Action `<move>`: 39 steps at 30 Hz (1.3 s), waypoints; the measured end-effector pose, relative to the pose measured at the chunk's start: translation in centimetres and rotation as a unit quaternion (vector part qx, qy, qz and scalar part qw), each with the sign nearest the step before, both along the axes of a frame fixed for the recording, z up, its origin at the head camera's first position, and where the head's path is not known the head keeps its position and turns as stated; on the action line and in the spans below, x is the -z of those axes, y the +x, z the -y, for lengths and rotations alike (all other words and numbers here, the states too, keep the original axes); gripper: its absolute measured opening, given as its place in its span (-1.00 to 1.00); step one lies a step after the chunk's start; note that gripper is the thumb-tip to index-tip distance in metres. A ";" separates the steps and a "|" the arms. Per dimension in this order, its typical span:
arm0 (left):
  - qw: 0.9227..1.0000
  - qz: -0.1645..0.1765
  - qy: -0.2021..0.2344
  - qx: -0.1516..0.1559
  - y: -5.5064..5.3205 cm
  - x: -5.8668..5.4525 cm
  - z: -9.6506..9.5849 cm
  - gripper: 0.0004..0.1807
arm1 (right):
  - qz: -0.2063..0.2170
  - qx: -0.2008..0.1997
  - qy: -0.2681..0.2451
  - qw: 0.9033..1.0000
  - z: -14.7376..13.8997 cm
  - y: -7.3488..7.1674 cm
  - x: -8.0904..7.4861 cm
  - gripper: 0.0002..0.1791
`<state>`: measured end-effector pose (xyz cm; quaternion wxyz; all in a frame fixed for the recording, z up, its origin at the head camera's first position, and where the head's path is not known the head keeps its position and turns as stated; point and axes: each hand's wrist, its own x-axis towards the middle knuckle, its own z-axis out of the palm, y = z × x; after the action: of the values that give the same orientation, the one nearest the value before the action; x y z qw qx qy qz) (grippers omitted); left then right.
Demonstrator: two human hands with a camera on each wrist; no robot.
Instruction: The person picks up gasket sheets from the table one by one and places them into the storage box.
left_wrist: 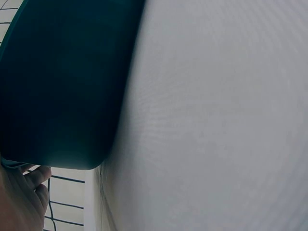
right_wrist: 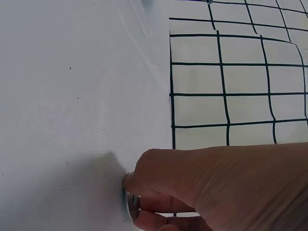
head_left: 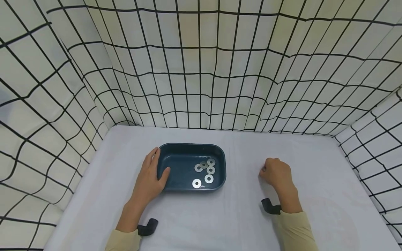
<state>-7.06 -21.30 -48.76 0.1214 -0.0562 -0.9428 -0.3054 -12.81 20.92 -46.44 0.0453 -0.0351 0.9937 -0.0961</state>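
Observation:
A dark blue rectangular tray (head_left: 179,174) rests on the white cloth, with several silver washers (head_left: 208,179) lying in its right half. At its left end, my left hand (head_left: 149,179) holds the rim, thumb over the inner side and fingers along the outside. The left wrist view shows the tray's outer wall (left_wrist: 67,86) large and dark, with bent fingers (left_wrist: 38,180) at its corner. To the right of the tray, my right hand (head_left: 277,174) pinches a washer (right_wrist: 131,206) tilted on edge, low over the cloth; the fingers cover part of it.
White cloth (head_left: 238,216) covers the table. Black grid netting (head_left: 201,73) over pale panels stands behind it and along both sides. A black wrist mount (head_left: 148,227) sits on the left wrist, another black mount (head_left: 270,206) on the right.

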 end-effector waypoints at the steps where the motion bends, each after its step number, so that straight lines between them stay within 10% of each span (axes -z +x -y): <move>1: 1.000 0.000 0.001 0.000 0.0 0.0 0.0 -0.16 | 0.001 0.003 0.003 1.000 0.0 0.1 -0.1 -0.83; 39: 1.000 0.004 0.003 0.002 -0.2 -0.1 -0.3 -0.17 | -0.025 -0.062 -0.086 0.994 -0.6 -1.0 2.1 -0.75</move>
<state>-7.26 -20.99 -48.63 0.1170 -0.0563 -0.9424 -0.3082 -13.79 21.51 -48.55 0.0232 -0.1026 0.9785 -0.1777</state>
